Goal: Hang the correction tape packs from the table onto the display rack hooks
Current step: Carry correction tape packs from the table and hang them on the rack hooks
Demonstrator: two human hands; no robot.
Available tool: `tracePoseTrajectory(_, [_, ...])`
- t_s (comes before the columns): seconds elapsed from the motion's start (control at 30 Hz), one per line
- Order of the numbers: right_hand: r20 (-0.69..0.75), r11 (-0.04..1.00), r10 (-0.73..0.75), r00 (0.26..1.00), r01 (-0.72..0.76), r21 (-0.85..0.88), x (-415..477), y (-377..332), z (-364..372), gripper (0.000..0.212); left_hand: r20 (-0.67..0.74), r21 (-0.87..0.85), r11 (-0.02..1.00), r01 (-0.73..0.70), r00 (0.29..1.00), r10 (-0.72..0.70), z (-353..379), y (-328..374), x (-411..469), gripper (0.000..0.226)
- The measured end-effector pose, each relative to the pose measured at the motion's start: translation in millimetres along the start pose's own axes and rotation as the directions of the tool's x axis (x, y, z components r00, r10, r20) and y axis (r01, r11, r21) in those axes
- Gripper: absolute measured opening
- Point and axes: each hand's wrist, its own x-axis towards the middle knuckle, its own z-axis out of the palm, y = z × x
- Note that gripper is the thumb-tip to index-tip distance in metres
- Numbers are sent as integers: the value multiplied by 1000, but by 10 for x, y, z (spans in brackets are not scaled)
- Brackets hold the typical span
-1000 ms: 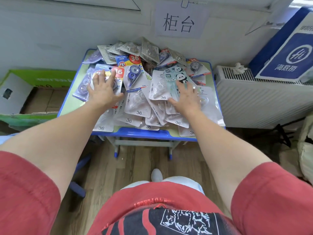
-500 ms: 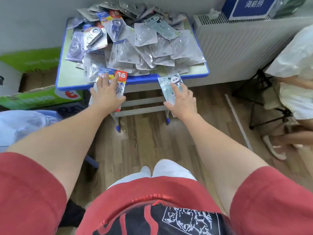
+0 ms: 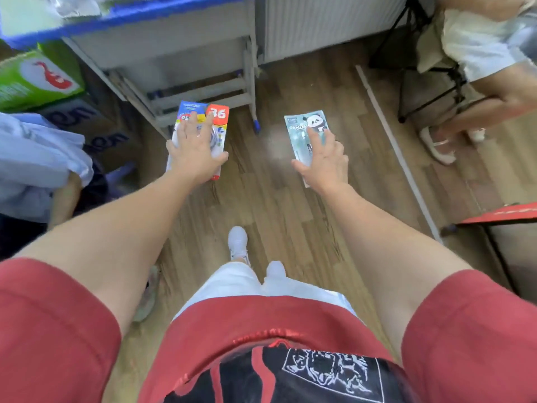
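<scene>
Wooden floor (image 3: 261, 199) runs under my feet, and over it I carry one pack in each hand. My left hand (image 3: 196, 158) lies with fingers spread on the face of the colourful pack (image 3: 218, 113), thumb hooked round its edge. My right hand (image 3: 325, 161) holds the panda pack (image 3: 300, 126) likewise, fingers on top, thumb at the side. Both packs are off the table (image 3: 130, 13), whose blue rim lies beyond them. I judge the carrying step is in hand; next each pack's hang hole must be threaded onto a hook. No rack shows. Blur smears the print, and my hands cover the packs' lower halves.
</scene>
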Motion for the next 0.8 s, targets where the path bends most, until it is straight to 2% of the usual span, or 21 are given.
tracePoseTrajectory(0.17, [-26, 989, 139, 990, -138, 55, -658, 582, 205, 73, 34, 56, 996, -75, 997, 73, 315, 353, -512, 75])
tracePoseTrajectory(0.37, [-139, 923, 370, 918, -347, 165, -1516, 1166, 370, 74, 17, 60, 937, -345, 939, 344, 629, 1053, -1068, 79])
tracePoseTrajectory(0.57, [-191, 813, 574, 796, -525, 253, -2769, 1691, 576, 75, 18, 27, 833, -553, 833, 553, 1083, 1527, -1970, 83])
tracePoseTrajectory(0.8, [-225, 608, 793, 567, -704, 367, -4177, 2381, 735, 75, 75, 55, 643, -764, 645, 760, 1480, 2269, -3121, 83])
